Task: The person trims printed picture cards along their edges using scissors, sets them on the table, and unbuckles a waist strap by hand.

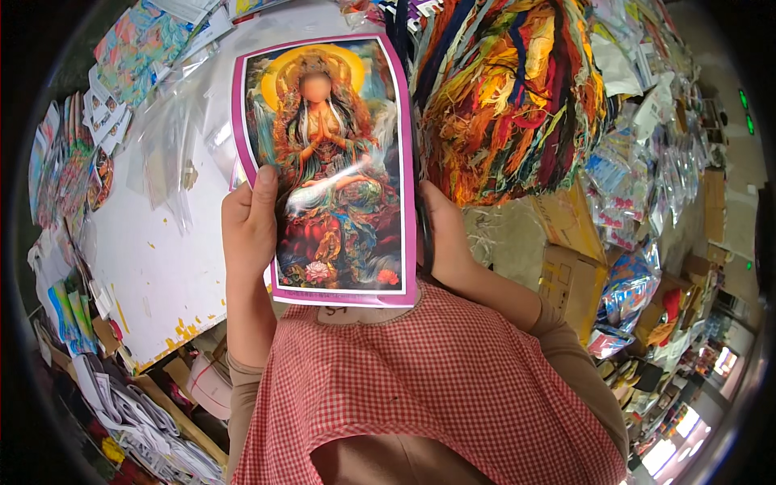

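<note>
A tall printed picture sheet (339, 202) is held upright before me, with a magenta border and a seated figure with joined palms and a yellow halo. Light glints off its glossy front. My left hand (249, 220) grips its left edge, thumb on the front and fingers behind. At the lower right edge is my right hand (444, 234), its fingers mostly hidden behind the sheet. A dark strip shows between that hand and the border; I cannot tell what it is. Just beyond the sheet's right side lies a big bundle of multicoloured thread skeins (517, 105).
A white table (178, 283) with yellow-stained edges lies under the sheet. Clear plastic bags (166, 153) rest on it. Piles of printed sheets (141, 56) line the far left. Cardboard boxes (570, 279) and plastic-wrapped packs (630, 283) crowd the right.
</note>
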`<state>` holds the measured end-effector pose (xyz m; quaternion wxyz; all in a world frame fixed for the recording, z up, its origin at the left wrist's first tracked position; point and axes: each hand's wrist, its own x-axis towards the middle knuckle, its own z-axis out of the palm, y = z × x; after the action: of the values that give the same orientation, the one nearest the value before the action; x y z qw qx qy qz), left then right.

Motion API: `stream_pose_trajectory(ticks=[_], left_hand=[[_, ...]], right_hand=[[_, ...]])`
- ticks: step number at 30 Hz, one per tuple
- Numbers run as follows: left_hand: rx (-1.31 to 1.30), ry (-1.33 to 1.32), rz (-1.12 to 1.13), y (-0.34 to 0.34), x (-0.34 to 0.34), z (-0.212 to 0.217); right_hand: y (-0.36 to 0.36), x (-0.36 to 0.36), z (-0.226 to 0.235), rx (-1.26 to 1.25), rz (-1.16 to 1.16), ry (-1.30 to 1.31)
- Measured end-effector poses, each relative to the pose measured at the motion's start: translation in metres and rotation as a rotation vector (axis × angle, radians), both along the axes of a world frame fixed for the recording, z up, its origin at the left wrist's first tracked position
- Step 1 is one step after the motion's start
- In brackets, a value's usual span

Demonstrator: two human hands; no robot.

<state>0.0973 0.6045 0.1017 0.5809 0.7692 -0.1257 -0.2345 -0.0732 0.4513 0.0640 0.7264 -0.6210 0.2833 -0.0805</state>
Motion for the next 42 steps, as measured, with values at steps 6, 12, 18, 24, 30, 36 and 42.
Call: stream_pose_trajectory(ticks=[6, 12, 18, 24, 30, 36, 42], left_hand=[[0.108, -0.043, -0.058, -0.004, -0.005, 0.009], [0.109, -0.017, -0.056, -0.004, -0.006, 0.007], [0.132, -0.005, -0.099, 0.000, -0.008, 0.004], [0.073, -0.108, 0.031, 0.001, 0.003, -0.007], [-0.056, -0.088, 0.137, -0.006, 0.008, -0.003], [-0.094, -0.224, 0.141, -0.005, 0.012, -0.007], [-0.366, -0.080, 0.191, -0.013, 0.010, -0.014]], right_hand=[[0.003, 0.003, 0.001, -0.222, -0.113, -0.097], [-0.004, -0.003, 0.002, -0.069, -0.016, 0.007], [-0.006, 0.004, 0.007, -0.119, -0.170, -0.021], [-0.017, -0.003, 0.008, 0.065, -0.096, -0.088], [-0.035, 0.006, -0.019, 0.221, 0.023, -0.144], [-0.033, 0.014, 0.006, 0.093, 0.070, -0.214], [-0.027, 0.017, 0.011, 0.032, 0.008, -0.149]])
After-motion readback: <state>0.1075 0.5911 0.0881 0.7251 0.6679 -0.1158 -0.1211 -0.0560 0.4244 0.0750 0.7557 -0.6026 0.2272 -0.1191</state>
